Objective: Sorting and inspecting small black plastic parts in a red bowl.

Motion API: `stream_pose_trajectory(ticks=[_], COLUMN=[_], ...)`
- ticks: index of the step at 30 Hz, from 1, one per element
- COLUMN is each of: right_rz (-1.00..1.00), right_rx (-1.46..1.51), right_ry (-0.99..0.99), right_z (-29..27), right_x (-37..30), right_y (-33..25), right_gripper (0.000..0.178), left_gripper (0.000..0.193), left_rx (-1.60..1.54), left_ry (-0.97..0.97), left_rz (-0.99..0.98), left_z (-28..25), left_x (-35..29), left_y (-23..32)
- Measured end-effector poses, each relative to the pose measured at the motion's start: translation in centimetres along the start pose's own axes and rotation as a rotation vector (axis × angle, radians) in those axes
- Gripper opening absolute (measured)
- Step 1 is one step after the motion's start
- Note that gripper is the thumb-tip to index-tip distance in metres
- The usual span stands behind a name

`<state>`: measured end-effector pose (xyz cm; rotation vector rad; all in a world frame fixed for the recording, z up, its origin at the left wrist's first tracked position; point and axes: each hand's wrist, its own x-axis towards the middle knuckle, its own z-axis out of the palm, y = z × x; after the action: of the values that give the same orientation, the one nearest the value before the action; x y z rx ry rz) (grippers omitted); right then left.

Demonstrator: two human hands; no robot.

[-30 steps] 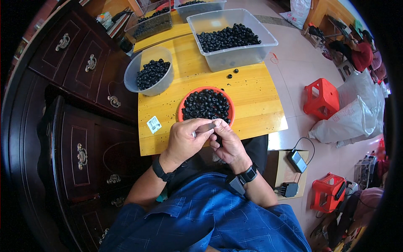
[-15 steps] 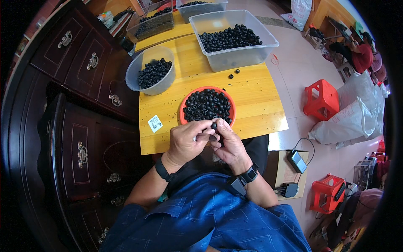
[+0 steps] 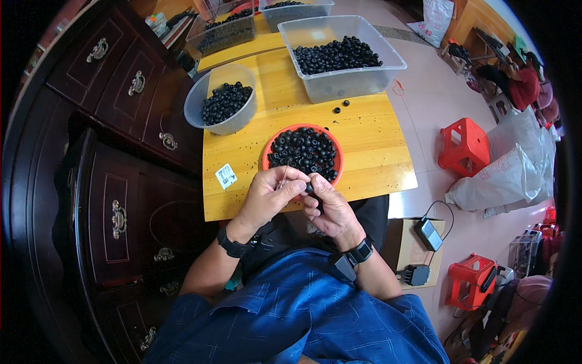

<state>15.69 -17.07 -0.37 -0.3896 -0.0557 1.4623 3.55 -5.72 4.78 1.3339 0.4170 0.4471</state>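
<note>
My right hand [image 3: 329, 209] pinches a small round black bead-like piece [image 3: 310, 187] between thumb and fingers, at the table's near edge. Beside it, my left hand [image 3: 271, 193] is closed with thumb and forefinger pressed together close to that piece. A thin dark line shows above the left fingers; what they hold is too small to make out. Just beyond both hands stands a round orange-red bowl [image 3: 340, 159] with many similar black pieces, several showing a hole.
A round clear tub [image 3: 193, 104] and a large clear bin [image 3: 339, 91], both with black pieces, stand farther back on the yellow table [image 3: 376, 148]. A white label [image 3: 226, 176] lies left of the bowl. Dark drawers [image 3: 115, 224] border the left; a red stool [image 3: 464, 145] stands right.
My left hand has turned and its fingers have drawn together; a dark flat thing seen under them before no longer shows there. The right hand still pinches the black piece.
</note>
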Motion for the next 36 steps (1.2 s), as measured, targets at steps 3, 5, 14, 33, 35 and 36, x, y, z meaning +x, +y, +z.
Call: stream_pose_trajectory(ticks=[3, 5, 14, 33, 35, 36], right_rz=[0.029, 0.036, 0.111, 0.015, 0.015, 0.014], right_rx=[0.038, 0.041, 0.016, 0.175, 0.156, 0.157], right_ry=[-0.009, 0.001, 0.087, -0.016, -0.006, -0.005], right_z=[-0.1, 0.0, -1.1, 0.3, 0.3, 0.3], right_x=[0.2, 0.4, 0.9, 1.6, 1.7, 1.7], right_y=[0.1, 0.1, 0.2, 0.1, 0.3, 0.3], right_gripper=[0.018, 0.018, 0.028, 0.053, 0.053, 0.053], left_gripper=[0.012, 0.012, 0.017, 0.020, 0.018, 0.017], left_rx=[0.001, 0.023, 0.426, 0.871, 0.953, 0.961], left_ry=[-0.025, -0.024, -0.014, 0.035, 0.075, 0.087], left_rz=[-0.060, -0.080, 0.098, 0.173, 0.270, 0.306], left_z=[-0.6, -0.5, -2.9, 0.1, 0.1, 0.2], left_x=[0.0, 0.0, 1.4, -0.3, -0.2, -0.2], left_y=[0.1, 0.4, 0.3, -0.1, -1.2, -1.5])
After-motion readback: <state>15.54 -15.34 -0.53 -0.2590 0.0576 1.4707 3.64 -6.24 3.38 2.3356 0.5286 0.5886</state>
